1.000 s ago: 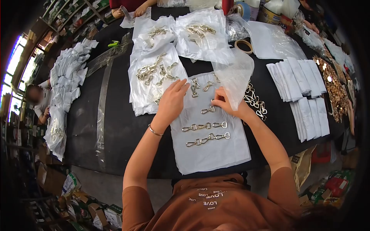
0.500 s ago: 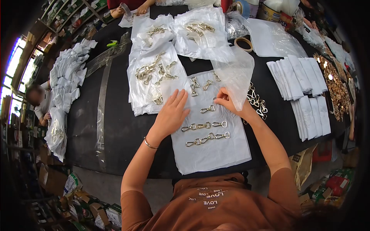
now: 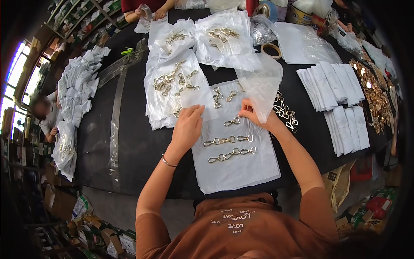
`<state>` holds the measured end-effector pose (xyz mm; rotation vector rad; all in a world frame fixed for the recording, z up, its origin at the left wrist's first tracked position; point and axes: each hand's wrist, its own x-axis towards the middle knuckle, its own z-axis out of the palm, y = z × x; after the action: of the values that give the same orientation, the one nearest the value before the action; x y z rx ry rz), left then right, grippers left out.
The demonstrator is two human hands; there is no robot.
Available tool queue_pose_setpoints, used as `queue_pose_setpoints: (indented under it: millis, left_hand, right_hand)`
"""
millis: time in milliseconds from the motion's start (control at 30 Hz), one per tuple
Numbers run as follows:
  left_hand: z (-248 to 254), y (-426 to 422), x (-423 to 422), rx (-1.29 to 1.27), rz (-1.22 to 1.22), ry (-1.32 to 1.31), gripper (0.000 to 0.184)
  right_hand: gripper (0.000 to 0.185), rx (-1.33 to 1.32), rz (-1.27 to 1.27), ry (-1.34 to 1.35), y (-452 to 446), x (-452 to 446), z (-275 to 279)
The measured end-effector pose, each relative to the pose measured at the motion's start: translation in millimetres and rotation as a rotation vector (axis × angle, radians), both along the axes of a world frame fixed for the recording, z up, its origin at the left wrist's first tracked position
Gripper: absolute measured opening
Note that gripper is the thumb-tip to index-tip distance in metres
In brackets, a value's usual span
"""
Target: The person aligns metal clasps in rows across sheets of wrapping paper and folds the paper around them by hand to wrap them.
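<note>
Metal snap hooks lie in two rows on a white plastic sheet [image 3: 237,177], with a single snap hook [image 3: 231,122] above them. My right hand [image 3: 258,117] is closed in a pinch right by that single hook; what its fingertips hold is hidden. Along the sheet's left edge, my left hand [image 3: 188,125] has its fingers curled together, and I cannot see what is between them. A thin clear plastic flap [image 3: 262,82] drapes over the right wrist area. More snap hooks [image 3: 223,96] rest near the sheet's top.
Stacked white sheets with snap hooks [image 3: 177,82] lie at left. A hook pile [image 3: 284,113] sits on the black table right of my right hand. Folded white packets [image 3: 332,86], a tape roll [image 3: 271,51] and filled bags [image 3: 77,82] surround the work. Across the table, a person's hands [image 3: 159,14] handle a tape roll.
My left hand has gone from flat with fingers stretched to curled, shifting slightly left and down. My right hand has moved slightly left, closer to the single snap hook.
</note>
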<state>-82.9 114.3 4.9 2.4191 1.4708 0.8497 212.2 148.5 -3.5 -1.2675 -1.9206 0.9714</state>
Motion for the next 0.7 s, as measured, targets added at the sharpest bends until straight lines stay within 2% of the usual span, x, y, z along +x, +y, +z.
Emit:
queue_pose_setpoints:
  millis: [33,167,333,500,533,667,700]
  left_hand:
    - [1,0,-1,0.002,0.000,0.001,0.036]
    - [5,1,-4,-0.252,0.013,-0.200,0.022]
    - [16,0,-11,-0.251,0.039,-0.117,0.017]
    - [16,-2,0,-0.362,0.116,-0.046,0.013]
    - [15,-3,1,-0.365,0.117,-0.046,0.013]
    - [10,-8,8,-0.056,0.022,-0.072,0.015]
    - [9,-8,7,-0.059,0.020,-0.070,0.015]
  right_hand:
    - [0.013,0.002,0.000,0.001,-1,0,0]
    - [0.011,0.052,-0.006,-0.002,-5,1,1]
    - [0.008,-0.057,-0.009,0.104,-13,10,12]
    - [0.005,-0.045,0.005,0.043,-15,15,12]
    - [0.005,-0.048,0.006,0.043,-16,14,12]
    - [0.005,-0.072,0.014,0.032,-20,12,15]
    - [0.005,-0.075,0.012,0.034,-21,12,15]
